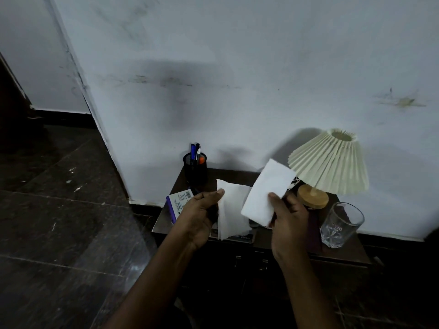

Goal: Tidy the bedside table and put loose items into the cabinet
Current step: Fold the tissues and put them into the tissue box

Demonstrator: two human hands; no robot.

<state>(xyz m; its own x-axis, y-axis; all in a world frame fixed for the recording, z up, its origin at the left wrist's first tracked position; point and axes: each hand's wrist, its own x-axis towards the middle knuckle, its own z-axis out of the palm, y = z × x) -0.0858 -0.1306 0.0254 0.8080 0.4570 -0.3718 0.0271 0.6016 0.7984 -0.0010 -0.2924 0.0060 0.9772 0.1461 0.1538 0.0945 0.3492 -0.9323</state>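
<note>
Now we are pinching the limp tissue (234, 210) in our left hand (202, 217) and gripping the folded tissue (266, 193) in the fingers of our right hand (288, 222), both just above the bench (343, 251), kept apart, probably for stacking into the cabinet (249, 277).

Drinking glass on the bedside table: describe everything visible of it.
A clear drinking glass, apparently empty, with a thick cut-pattern base and a small reddish mark on its side. It stands mouth up near the right front of the dark table top, close to the lamp's wooden base. The right hand, pinching a white tissue, is beside it, not touching.
</note>
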